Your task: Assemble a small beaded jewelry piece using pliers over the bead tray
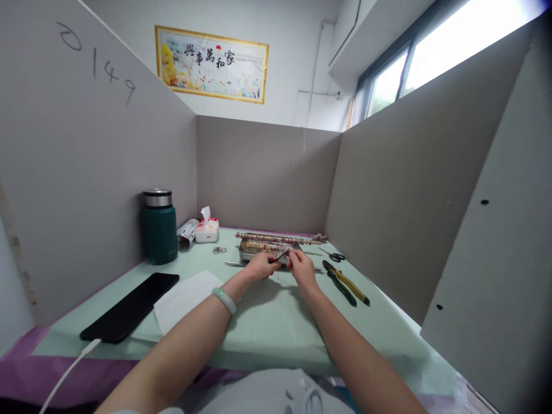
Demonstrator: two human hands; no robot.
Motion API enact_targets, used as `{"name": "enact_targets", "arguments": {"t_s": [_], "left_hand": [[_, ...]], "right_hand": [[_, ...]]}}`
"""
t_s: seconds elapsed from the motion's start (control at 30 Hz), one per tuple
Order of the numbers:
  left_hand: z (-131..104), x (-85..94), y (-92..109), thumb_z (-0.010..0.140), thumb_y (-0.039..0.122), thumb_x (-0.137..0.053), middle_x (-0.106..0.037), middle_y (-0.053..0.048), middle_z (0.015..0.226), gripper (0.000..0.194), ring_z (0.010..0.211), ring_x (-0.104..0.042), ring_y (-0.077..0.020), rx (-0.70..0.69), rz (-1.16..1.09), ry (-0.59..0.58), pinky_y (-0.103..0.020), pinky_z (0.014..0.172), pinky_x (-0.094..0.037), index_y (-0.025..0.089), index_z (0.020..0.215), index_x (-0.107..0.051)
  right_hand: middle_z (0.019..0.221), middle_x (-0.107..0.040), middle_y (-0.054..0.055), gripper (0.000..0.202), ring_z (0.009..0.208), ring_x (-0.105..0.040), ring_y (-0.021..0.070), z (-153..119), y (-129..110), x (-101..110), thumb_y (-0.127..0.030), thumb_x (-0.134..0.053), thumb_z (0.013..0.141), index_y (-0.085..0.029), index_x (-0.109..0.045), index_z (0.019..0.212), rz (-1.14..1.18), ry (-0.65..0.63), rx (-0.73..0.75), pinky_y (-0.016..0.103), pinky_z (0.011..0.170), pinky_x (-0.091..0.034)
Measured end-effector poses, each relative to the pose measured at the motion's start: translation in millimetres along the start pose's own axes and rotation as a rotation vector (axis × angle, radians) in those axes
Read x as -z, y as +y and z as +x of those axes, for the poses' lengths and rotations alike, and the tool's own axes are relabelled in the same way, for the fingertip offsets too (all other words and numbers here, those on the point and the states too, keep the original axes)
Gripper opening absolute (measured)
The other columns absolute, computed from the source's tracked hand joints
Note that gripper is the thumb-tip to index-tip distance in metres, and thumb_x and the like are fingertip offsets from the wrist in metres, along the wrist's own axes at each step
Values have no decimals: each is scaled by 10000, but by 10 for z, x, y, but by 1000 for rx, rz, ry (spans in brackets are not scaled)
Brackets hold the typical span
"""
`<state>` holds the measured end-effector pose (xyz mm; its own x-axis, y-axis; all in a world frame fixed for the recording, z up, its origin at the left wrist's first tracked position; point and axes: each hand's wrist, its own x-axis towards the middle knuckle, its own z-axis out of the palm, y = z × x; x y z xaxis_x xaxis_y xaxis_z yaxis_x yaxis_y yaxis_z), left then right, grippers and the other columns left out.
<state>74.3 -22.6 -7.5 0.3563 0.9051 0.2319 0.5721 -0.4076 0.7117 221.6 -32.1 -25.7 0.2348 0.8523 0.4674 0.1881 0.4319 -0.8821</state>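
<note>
My left hand (pixel 261 267) is closed around a slim tool (pixel 282 255) with dark and red parts. Its narrow tip points right, towards my other hand. My right hand (pixel 302 268) pinches its fingertips together close to that tip; whatever small thing they hold is too tiny to make out. Just beyond both hands lies a shallow metal tray (pixel 242 257) filled with small gold and red bits like beads. A rod strung with beads (pixel 267 237) lies along the tray's far side. A thin metal stick (pixel 233 264) shows left of my left hand.
Pliers with green and yellow handles (pixel 346 284) and black scissors (pixel 336 257) lie at right. Leftward are a green flask (pixel 159 230), tissue pack (pixel 207 231), small rings (pixel 219 250), white paper (pixel 185 299) and a cabled phone (pixel 131 306). Grey partitions (pixel 267 172) enclose the table.
</note>
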Motion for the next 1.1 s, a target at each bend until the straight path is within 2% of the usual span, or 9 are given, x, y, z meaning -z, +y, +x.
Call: {"name": "enact_targets", "arguments": {"t_s": [0.23, 0.33, 0.6, 0.83, 1.1], "left_hand": [[-50, 40, 24, 736, 467, -518, -432, 33, 371, 385, 369, -394, -83, -18, -170, -112, -224, 437, -327, 157, 510, -495], [-63, 51, 25, 744, 467, -507, -423, 29, 359, 404, 367, -382, -80, -46, -167, -127, -225, 442, -316, 156, 487, -480], [-10, 4, -12, 743, 460, -513, -452, 38, 413, 351, 388, -409, -91, 7, -66, -82, -228, 447, -323, 143, 599, -556], [-35, 0, 8, 743, 426, -531, -503, 23, 473, 309, 444, -454, -107, -21, 11, -73, -221, 467, -323, 135, 703, -626], [-34, -2, 12, 771, 346, -512, -568, -1, 541, 263, 527, -465, -118, -104, 210, 32, -214, 529, -300, 152, 764, -689]], "right_hand": [[506, -487, -38, 255, 366, -288, 66, -24, -116, 4, -440, -544, 673, -195, -481, 641, 248, -109, -136, 225, 375, -197], [513, -485, -42, 256, 355, -283, 61, -21, -110, 6, -438, -551, 665, -194, -474, 644, 263, -124, -163, 224, 368, -176], [533, -551, -12, 257, 487, -432, 125, 14, 34, 11, -436, -511, 714, -187, -558, 669, -8, 23, -3, 237, 477, -327], [564, -576, 2, 238, 541, -474, 152, -28, -28, 37, -395, -461, 756, -196, -565, 676, -214, 66, 76, 251, 556, -351], [573, -593, 8, 246, 578, -504, 171, -53, -45, 40, -400, -454, 769, -211, -572, 665, -325, 89, 99, 263, 595, -344]]}}
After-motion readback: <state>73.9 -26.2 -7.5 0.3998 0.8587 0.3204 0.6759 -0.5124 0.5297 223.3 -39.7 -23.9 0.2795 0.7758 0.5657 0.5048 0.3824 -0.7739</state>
